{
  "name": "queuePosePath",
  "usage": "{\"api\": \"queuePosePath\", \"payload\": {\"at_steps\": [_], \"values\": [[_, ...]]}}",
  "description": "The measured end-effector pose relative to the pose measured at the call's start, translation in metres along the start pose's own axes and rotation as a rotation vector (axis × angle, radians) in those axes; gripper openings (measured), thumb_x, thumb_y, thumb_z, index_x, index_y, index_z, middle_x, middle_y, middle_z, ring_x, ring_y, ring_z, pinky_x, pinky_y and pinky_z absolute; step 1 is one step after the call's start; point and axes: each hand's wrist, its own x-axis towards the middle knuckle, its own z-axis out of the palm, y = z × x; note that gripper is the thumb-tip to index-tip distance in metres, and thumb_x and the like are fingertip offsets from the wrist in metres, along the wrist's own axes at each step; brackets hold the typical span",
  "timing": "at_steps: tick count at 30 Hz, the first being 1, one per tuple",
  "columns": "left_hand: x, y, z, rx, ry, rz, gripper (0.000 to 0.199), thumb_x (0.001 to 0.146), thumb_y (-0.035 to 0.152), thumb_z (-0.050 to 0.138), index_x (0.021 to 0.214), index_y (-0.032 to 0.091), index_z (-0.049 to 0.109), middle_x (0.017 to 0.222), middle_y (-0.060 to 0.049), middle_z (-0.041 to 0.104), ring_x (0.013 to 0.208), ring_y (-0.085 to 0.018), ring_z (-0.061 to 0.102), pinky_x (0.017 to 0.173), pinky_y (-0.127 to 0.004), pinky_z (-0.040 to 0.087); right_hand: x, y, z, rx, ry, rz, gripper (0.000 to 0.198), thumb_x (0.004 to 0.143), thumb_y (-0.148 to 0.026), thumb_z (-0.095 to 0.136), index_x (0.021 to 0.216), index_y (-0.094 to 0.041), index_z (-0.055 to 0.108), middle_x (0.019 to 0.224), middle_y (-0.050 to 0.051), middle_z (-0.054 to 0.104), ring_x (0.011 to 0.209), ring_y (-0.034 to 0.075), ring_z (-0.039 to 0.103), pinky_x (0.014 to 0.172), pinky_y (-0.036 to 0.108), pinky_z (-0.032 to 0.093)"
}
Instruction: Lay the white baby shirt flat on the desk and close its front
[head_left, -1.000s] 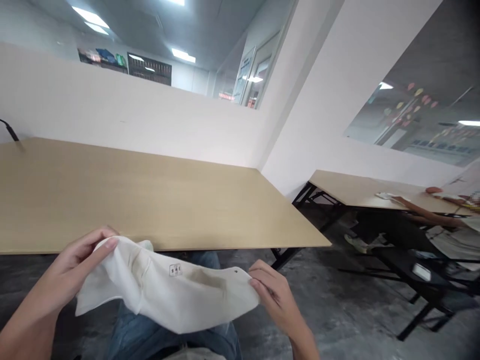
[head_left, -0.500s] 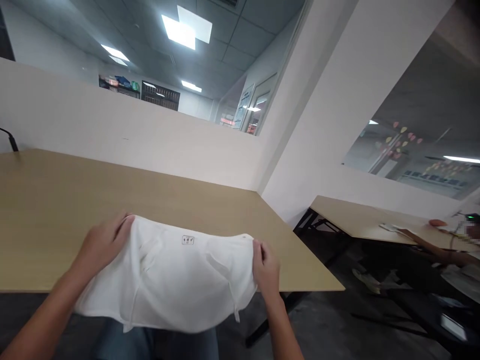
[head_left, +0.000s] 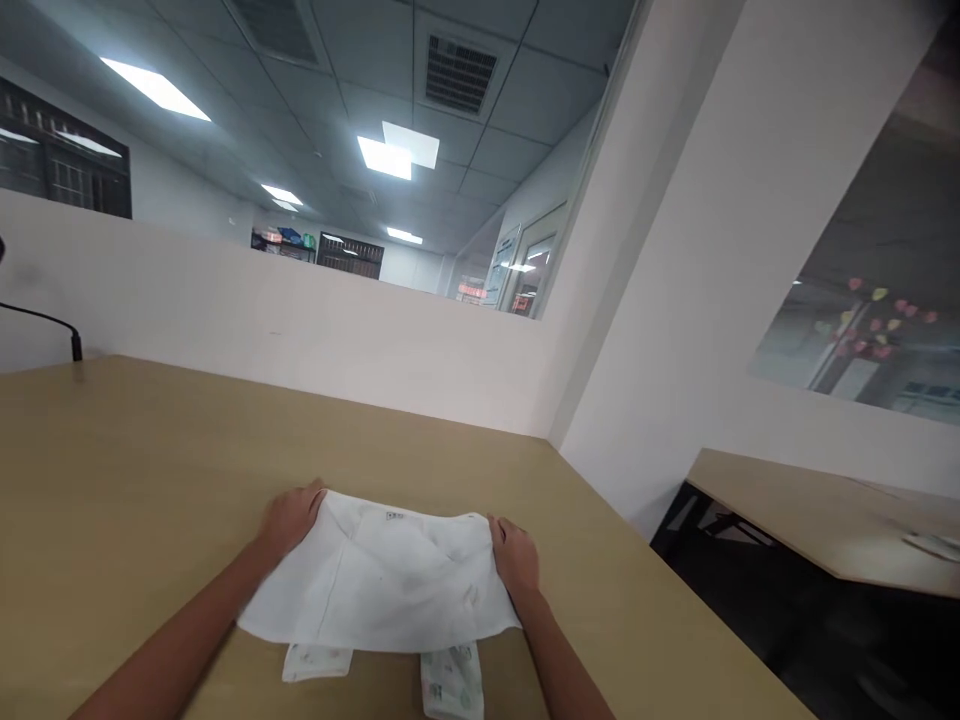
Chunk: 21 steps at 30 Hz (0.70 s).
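Observation:
A small white garment (head_left: 397, 585) is spread between my hands over the wooden table, its upper edge stretched and its lower part slack. A small printed label shows near the middle of that edge. My left hand (head_left: 294, 518) is closed on the upper left corner, and my right hand (head_left: 516, 552) grips the upper right corner. Below the hem, two patterned flaps hang out; the one on the right (head_left: 452, 682) reaches further down. Whether the garment's lower part touches the table I cannot tell. My fingertips are partly hidden behind the fabric.
The wooden table (head_left: 187, 440) extends to a white wall (head_left: 420, 350) with a window above. At the far left a black cable stand (head_left: 76, 345) rises by the wall. A second table (head_left: 795, 510) stands to the right across a dark gap, with a pale object near its right side.
Both hands have carried the garment forward from the front edge to over the table. Patterned flaps now show under its hem. The view has tilted up, and the person at right is out of view.

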Motion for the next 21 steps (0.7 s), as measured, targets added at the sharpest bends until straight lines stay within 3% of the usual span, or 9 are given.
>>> {"api": "queuePosePath", "payload": {"at_steps": [9,12,15,21], "values": [[0.076,0.006,0.02,0.06,0.031,0.055,0.045,0.108,0.037,0.021,0.118,0.021,0.061,0.104,-0.014,0.075,0.101,-0.031,0.071,0.085,-0.041,0.05,0.066,0.009,0.031,0.011,0.002,0.026,0.046,0.108,-0.044,0.036,0.09,-0.019,0.07,0.103,0.012,0.076,0.094,0.023,0.067,0.073,0.029,0.038],[0.082,0.007,0.023,0.02,0.061,0.049,0.039,0.106,0.038,0.028,0.118,0.022,0.061,0.104,-0.012,0.075,0.099,-0.029,0.071,0.085,-0.039,0.05,0.071,0.015,0.036,0.115,0.032,-0.006,0.049,0.102,-0.052,0.04,0.073,-0.019,0.062,0.082,0.008,0.072,0.077,0.02,0.061,0.068,0.028,0.035],[0.078,0.005,0.023,-0.035,0.091,-0.005,0.033,0.1,0.041,0.04,0.109,0.021,0.064,0.102,-0.012,0.074,0.099,-0.03,0.07,0.084,-0.039,0.048,0.065,0.022,0.037,0.258,0.049,-0.079,0.054,0.092,-0.063,0.047,0.06,-0.02,0.049,0.063,0.003,0.059,0.065,0.017,0.051,0.064,0.028,0.032],[0.081,-0.014,0.012,-0.153,-0.008,0.029,0.019,0.083,0.036,0.054,0.075,0.019,0.058,0.091,-0.013,0.072,0.091,-0.03,0.067,0.076,-0.036,0.044,0.05,0.027,0.033,0.376,0.026,-0.162,0.044,0.078,-0.06,0.053,0.059,-0.02,0.048,0.061,0.002,0.053,0.064,0.018,0.049,0.064,0.029,0.035]]}}
